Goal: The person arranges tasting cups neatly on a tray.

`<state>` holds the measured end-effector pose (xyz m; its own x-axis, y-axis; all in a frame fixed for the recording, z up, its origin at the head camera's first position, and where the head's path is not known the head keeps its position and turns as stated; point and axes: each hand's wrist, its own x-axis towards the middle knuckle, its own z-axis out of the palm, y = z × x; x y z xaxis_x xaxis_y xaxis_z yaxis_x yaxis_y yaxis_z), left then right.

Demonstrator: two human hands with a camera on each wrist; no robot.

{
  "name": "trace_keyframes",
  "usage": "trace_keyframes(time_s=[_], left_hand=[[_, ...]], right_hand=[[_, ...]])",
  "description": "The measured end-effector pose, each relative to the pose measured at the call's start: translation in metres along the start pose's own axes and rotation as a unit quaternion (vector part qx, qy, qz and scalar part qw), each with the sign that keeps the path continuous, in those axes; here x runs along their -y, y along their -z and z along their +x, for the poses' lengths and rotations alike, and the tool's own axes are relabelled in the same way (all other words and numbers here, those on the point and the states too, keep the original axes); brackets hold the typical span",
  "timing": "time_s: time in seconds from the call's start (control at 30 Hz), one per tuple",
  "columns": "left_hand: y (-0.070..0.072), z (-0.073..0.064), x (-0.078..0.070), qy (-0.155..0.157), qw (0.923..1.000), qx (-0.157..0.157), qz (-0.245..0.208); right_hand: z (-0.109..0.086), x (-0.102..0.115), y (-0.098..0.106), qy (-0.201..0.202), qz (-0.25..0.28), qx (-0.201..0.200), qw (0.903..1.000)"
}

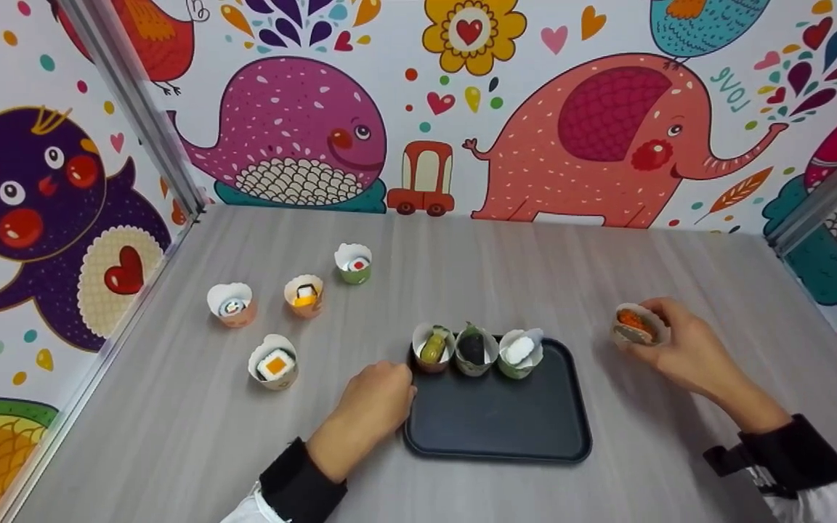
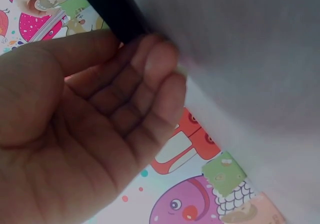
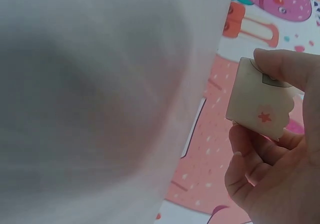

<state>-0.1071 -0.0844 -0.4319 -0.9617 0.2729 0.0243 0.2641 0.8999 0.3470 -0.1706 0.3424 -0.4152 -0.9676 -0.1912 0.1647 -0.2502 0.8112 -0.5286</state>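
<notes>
My left hand (image 1: pixel 377 396) grips the left edge of a dark rectangular tray (image 1: pixel 498 428); in the left wrist view its thumb and curled fingers meet at the tray's dark rim (image 2: pixel 112 9). Along the tray's far side stand three paper cups, holding a yellow-green piece (image 1: pixel 434 344), a dark eggplant-like piece (image 1: pixel 472 347) and a white piece (image 1: pixel 520 350). Right of the tray, my right hand (image 1: pixel 694 356) pinches a paper baking cup (image 3: pixel 260 99) between thumb and fingers. Orange, roe-like toy food (image 1: pixel 635 319) shows inside that cup, which is raised off the table.
Several more paper cups stand on the left of the grey table (image 1: pixel 360 479), holding sushi-like pieces: a grey-white roll (image 1: pixel 232 308), a yellow-topped one (image 1: pixel 306 295), one with a red centre (image 1: pixel 357 266) and one with an orange square (image 1: pixel 275 365). Cartoon-printed panels (image 1: pixel 302 131) wall the table.
</notes>
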Motion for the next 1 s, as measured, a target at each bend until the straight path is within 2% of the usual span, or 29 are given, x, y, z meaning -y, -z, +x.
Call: trace_keyframes(time_s=[0.2, 0.53, 0.77, 1.0], left_hand=[[-0.001, -0.001, 0.000, -0.005, 0.9998, -0.012, 0.012], [0.000, 0.000, 0.000, 0.001, 1.0000, 0.001, 0.002], [0.002, 0.000, -0.001, 0.003, 1.0000, 0.004, 0.004], [0.001, -0.001, -0.001, -0.003, 1.0000, 0.001, -0.002]], right_hand=[[-0.005, 0.017, -0.007, 0.021, 0.002, 0.008, 0.9997], [-0.010, 0.042, -0.025, 0.045, 0.011, 0.034, 0.9983], [-0.008, 0.055, -0.032, 0.037, 0.018, 0.065, 0.9970], [-0.007, 0.058, -0.042, 0.043, 0.021, 0.080, 0.9957]])
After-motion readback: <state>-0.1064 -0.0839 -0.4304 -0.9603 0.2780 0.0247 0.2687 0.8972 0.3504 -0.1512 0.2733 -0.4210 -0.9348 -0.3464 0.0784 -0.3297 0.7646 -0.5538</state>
